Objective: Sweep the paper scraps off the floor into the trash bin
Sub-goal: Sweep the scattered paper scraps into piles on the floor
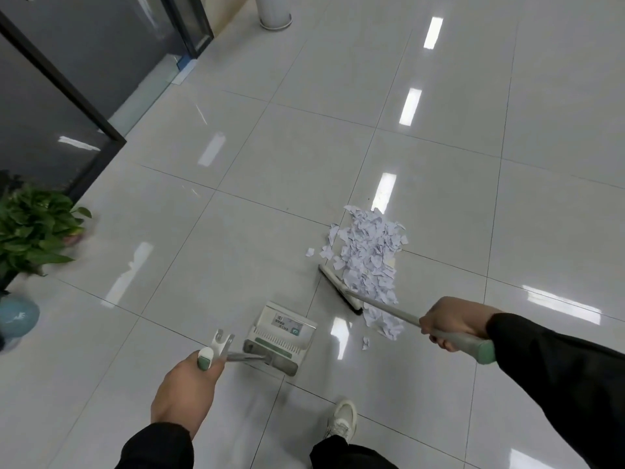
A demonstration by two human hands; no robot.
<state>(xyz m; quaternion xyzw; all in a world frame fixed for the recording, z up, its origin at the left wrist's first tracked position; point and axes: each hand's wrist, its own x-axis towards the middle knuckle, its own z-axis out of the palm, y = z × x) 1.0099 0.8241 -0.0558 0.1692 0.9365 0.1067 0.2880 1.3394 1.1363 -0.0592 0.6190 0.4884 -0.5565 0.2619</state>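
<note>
A heap of white paper scraps [368, 258] lies on the glossy tiled floor, right of centre. The broom head [340, 289] rests on the floor along the heap's left edge, and a few scraps trail behind it toward me. My right hand [455, 324] grips the broom's grey handle near its green end. A white dustpan [279, 336] stands on the floor left of the broom, its mouth facing away from me. My left hand [184, 392] grips the top of the dustpan's handle. No trash bin is in view.
A potted green plant [32, 228] and a blue pot [17, 316] stand at the left edge. Dark glass partitions [67, 96] line the upper left. A white cylinder base [274, 11] stands at the far top. My white shoe [341, 419] is below the dustpan.
</note>
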